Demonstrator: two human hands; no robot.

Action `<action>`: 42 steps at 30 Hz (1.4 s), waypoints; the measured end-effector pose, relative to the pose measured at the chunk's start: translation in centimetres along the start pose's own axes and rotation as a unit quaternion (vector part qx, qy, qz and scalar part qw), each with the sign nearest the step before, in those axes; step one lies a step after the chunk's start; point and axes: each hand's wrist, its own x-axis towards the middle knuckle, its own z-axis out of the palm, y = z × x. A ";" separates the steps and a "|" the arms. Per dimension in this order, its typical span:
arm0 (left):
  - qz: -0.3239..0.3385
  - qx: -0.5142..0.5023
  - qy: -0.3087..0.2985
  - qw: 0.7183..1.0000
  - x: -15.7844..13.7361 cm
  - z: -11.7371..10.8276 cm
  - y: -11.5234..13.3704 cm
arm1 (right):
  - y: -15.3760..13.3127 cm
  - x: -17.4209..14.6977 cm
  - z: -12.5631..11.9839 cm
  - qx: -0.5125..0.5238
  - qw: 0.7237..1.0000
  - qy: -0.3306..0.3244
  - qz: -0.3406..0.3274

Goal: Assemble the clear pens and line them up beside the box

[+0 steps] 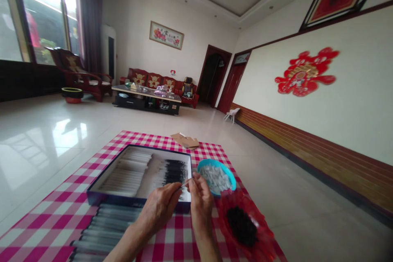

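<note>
Two hands meet just off the near right corner of a shallow box, a slender pale piece (pixel 185 184) bridging their fingertips. One end is pinched by the left hand (pixel 161 204), its other fingers curled inward; the opposite end sits between thumb and forefinger of the right hand (pixel 202 197). The shallow box (pixel 123 201) rests on a checked tablecloth (pixel 55 209), with white tubes (pixel 127 172) along its left side and black-ended rods (pixel 175 172) toward its right. Clear tubes (pixel 104 229) lie at the cloth's near edge. Along its right edge stand a blue bowl (pixel 231 174) of whitish bits and, nearer, a red dish (pixel 264 234) of black bits; brown cardboard (pixel 186 141) lies at the far edge. Dark characters and flowers mark a framed picture (pixel 166 35) on the far wall, the lettering too small to read surely.
</note>
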 end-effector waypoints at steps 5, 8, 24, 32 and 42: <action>-0.012 0.018 0.020 1.000 0.0 0.1 0.2 | 1.0 -0.3 0.7 -0.033 0.999 0.002 0.000; -0.014 0.024 0.036 0.999 0.0 0.0 0.2 | 0.1 -0.8 0.9 -0.096 0.994 -0.040 -0.029; 0.024 0.018 0.018 0.999 -0.2 -0.1 1.3 | -2.1 4.1 -19.7 -0.550 0.822 -0.133 -0.071; 0.022 0.025 -0.015 0.999 -0.4 0.3 1.8 | -0.2 3.3 -18.0 -0.623 0.765 -0.143 -0.076; 0.020 -0.011 -0.007 1.000 -0.8 1.4 2.3 | -2.2 3.1 -16.5 -0.580 0.803 -0.097 -0.094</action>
